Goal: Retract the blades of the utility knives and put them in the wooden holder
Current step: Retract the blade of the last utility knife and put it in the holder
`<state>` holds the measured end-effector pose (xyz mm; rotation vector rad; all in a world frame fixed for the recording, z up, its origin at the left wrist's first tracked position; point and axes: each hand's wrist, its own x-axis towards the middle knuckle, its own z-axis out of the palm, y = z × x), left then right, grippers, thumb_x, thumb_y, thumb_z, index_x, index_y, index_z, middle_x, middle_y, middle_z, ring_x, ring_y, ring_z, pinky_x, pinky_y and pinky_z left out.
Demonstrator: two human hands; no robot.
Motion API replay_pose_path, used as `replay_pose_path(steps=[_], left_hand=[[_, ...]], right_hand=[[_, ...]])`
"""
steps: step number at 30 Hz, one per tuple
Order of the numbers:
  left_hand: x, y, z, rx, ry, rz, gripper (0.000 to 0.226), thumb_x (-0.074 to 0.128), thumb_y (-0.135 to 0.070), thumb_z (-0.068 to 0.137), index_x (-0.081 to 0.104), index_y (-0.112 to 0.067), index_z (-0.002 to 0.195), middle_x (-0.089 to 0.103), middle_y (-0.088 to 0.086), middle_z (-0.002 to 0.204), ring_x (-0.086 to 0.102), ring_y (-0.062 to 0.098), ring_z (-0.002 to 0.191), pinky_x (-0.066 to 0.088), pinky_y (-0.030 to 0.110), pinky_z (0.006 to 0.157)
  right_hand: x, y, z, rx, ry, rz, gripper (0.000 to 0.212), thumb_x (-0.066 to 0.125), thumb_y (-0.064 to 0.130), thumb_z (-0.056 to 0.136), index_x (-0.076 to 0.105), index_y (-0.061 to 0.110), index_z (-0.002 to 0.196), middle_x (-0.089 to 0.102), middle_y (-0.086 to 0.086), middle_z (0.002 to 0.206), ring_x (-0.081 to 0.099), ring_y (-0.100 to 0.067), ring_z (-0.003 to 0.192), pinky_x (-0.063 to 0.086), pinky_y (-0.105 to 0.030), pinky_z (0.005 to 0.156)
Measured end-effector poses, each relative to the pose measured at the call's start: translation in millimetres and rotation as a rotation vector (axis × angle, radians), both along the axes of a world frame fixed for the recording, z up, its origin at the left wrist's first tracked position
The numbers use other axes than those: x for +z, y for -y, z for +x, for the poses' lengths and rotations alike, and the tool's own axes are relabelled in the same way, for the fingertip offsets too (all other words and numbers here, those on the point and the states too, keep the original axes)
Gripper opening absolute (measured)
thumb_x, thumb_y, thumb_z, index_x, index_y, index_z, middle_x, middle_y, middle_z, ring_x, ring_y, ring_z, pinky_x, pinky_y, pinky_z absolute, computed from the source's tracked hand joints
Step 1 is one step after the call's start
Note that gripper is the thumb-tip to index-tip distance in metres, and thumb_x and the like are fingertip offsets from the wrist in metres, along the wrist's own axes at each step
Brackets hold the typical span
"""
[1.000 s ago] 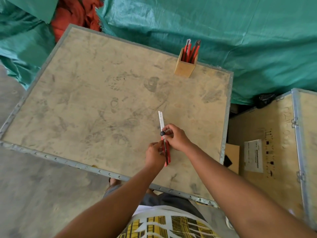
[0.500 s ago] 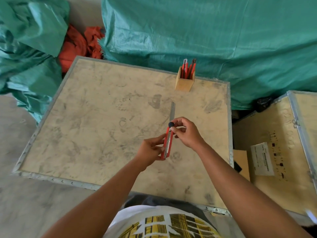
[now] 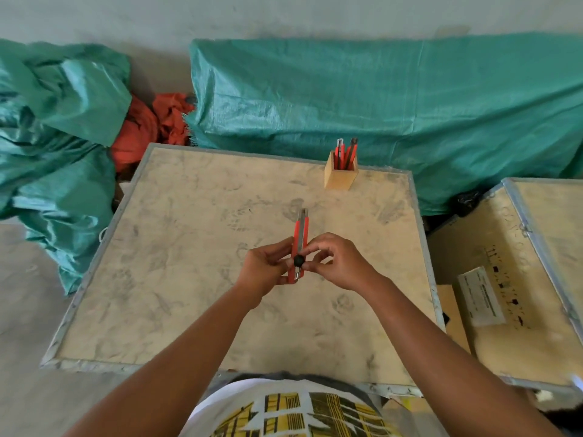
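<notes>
1. Left hand [image 3: 263, 269] grips the slim red plastic utility knife [image 3: 299, 247] mid-table; right hand [image 3: 339, 263] pinches its black knob [image 3: 298, 261].
2. Light, stiff (probably slick): hold the body's sides.
3. Square wooden holder [image 3: 340, 175] stands far right.

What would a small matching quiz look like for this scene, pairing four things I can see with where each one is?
Things:
1. utility knife
2. wooden holder
3. orange cloth
4. white label

Places:
A. on the crate at the right
B. held in both hands above the board
C. between the green tarps, beyond the board
D. standing near the board's far edge, with knives in it

Pairs: 1-B, 2-D, 3-C, 4-A
</notes>
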<state>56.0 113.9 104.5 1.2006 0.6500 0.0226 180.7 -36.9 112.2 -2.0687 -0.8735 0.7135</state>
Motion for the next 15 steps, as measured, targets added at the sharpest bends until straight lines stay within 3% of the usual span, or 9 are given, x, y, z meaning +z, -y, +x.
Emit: replay_pose_path(steps=[6, 11, 15], left_hand=[[16, -16, -3, -0.070, 0.036, -0.023, 0.045, 0.064, 0.009, 0.088, 0.063, -0.010, 0.129, 0.073, 0.003, 0.121, 0.074, 0.030, 0.098, 0.063, 0.041, 0.078], [24, -24, 1, -0.073, 0.049, -0.032, 0.046, 0.063, 0.008, 0.088, 0.061, -0.011, 0.130, 0.070, 0.006, 0.125, 0.072, 0.029, 0.104, 0.061, 0.046, 0.083], [30, -29, 5, -0.114, 0.057, -0.011, 0.046, 0.060, 0.010, 0.090, 0.062, -0.014, 0.129, 0.073, -0.005, 0.119, 0.073, 0.023, 0.104, 0.060, 0.047, 0.085]], right_hand=[[16, -10, -10, 0.006, 0.042, -0.034, 0.025, 0.086, 0.016, 0.078, 0.080, 0.024, 0.101, 0.062, 0.005, 0.110, 0.069, -0.008, 0.083, 0.050, -0.007, 0.070], [25, -15, -19, -0.040, 0.069, 0.008, 0.039, 0.082, 0.014, 0.084, 0.074, 0.031, 0.118, 0.061, 0.005, 0.116, 0.069, -0.010, 0.089, 0.052, -0.009, 0.071], [29, -15, -21, -0.105, 0.070, 0.081, 0.036, 0.085, 0.016, 0.081, 0.077, 0.028, 0.114, 0.065, 0.006, 0.115, 0.068, -0.008, 0.085, 0.051, -0.007, 0.069]])
